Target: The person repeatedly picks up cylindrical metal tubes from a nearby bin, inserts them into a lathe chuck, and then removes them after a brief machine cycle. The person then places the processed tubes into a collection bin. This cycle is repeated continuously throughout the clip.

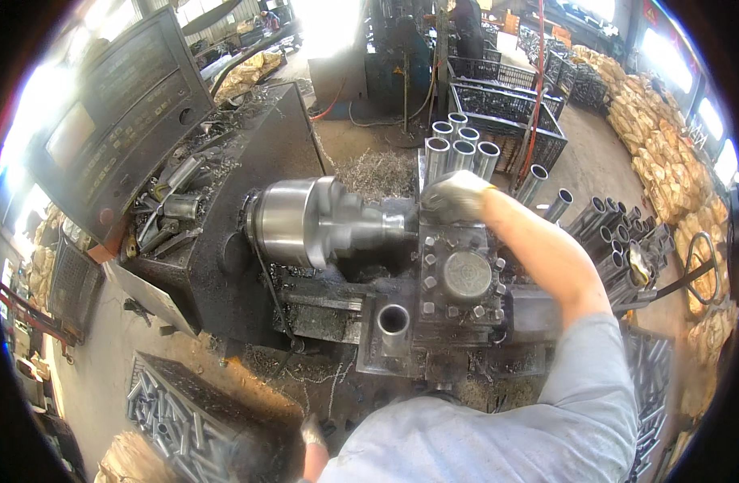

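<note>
Right grip (456, 198), gloved, sits at the back edge of the tool post (468, 276), between the blurred lathe chuck (305, 221) and a cluster of upright steel tubes (464, 159); fingers curl downward and away from view, so cannot tell whether they pinch anything. Left grip (311, 432), also gloved, hangs low beside the body, well apart from the work; closure cannot be told at this size. Tube locations: six upright just behind the right glove, one single tube (394, 335) standing on the carriage in front of the tool post, more leaning at right (615, 241). A bright ring-shaped end (394, 222) shows at the chuck's narrow nose, facing the right glove; whether it is a tube end is unclear. Step in hand, judged: tending the work at the nose. Chuck blur suggests rotation; next move likely calls for fingers and cuff kept clear of it.
</note>
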The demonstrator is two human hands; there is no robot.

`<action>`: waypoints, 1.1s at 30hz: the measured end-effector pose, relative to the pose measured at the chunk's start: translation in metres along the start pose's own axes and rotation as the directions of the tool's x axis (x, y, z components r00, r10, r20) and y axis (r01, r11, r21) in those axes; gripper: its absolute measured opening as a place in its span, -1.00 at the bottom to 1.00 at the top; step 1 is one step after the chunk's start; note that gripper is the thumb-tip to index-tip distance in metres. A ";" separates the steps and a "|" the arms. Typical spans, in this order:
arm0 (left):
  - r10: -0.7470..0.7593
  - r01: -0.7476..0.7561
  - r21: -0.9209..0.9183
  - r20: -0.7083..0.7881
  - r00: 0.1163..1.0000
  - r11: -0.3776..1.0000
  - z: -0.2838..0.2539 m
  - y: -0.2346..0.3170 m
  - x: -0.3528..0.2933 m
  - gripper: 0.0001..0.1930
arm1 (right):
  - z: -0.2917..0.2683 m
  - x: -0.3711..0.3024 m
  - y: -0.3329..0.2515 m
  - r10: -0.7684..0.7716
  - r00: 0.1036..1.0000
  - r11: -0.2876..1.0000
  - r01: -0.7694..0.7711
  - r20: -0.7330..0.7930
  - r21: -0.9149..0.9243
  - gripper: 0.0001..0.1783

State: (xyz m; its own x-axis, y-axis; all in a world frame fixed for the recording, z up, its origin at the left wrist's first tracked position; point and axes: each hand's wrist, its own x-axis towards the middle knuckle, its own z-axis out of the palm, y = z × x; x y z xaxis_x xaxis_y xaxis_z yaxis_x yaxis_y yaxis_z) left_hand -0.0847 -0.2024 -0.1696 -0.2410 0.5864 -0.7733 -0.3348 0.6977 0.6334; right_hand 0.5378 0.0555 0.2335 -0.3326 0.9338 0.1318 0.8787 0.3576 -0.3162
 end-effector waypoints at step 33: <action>0.836 -0.809 0.438 0.537 -0.114 -0.392 0.227 0.291 -0.136 -0.24 | 0.050 0.078 -0.019 0.210 0.764 0.958 -0.284 0.610 0.026 -0.28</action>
State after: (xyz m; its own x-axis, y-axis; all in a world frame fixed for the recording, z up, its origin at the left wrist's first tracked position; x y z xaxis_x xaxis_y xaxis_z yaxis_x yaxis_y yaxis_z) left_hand 0.0572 0.0137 0.1263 0.2373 0.7371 0.6327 0.7248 -0.5680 0.3899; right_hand 0.4784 0.1220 0.2025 -0.2782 0.7951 -0.5389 0.9279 0.0774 -0.3647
